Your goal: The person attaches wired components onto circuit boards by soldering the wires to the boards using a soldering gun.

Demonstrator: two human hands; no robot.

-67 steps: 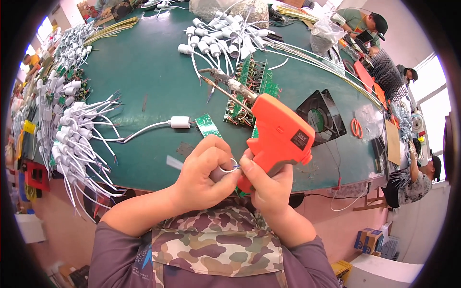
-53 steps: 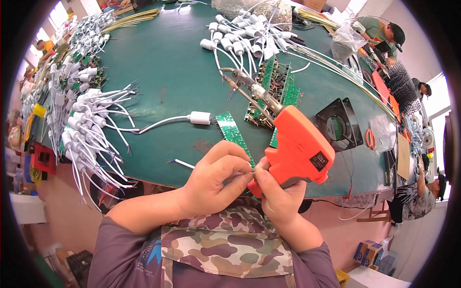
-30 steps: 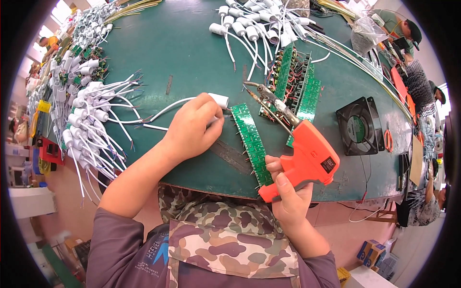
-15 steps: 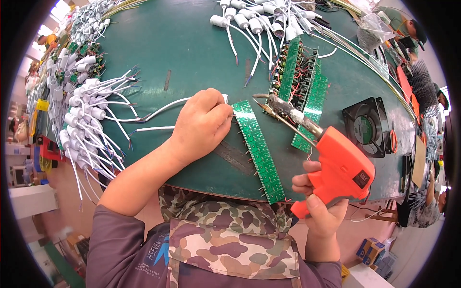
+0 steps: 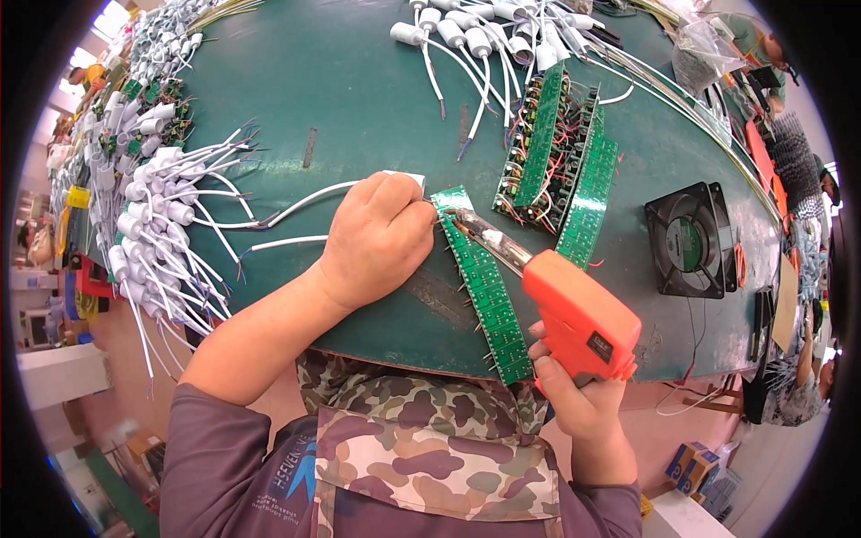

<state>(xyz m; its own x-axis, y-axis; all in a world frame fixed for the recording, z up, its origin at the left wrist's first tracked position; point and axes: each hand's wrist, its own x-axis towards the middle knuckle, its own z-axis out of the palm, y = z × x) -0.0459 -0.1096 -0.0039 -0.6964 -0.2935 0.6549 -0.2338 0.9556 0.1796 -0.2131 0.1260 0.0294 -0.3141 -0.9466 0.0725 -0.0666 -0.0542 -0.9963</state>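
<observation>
My right hand [image 5: 583, 399] grips a red soldering gun [image 5: 581, 309] by its handle. The gun's tip meets the upper end of a long green circuit board strip [image 5: 489, 305], which lies slantwise before me with pins along its left edge. At that same end, my left hand [image 5: 381, 233] is closed in a pinch. Its fingers hide what they hold. A white cable [image 5: 305, 202] and a second one below it run from the left to this hand, and a flat white piece [image 5: 408, 179] shows behind the knuckles.
White lamp sockets with cables [image 5: 170, 215] are heaped at the left, and more sockets [image 5: 475, 36] lie at the far side. Populated board strips [image 5: 560, 152] stand right of centre. A black fan [image 5: 689, 240] sits at the right. Other people are around the table's edges.
My right hand has brought the soldering gun left and slightly down, so its tip now reaches the board's upper end. My left hand stays nearly in place.
</observation>
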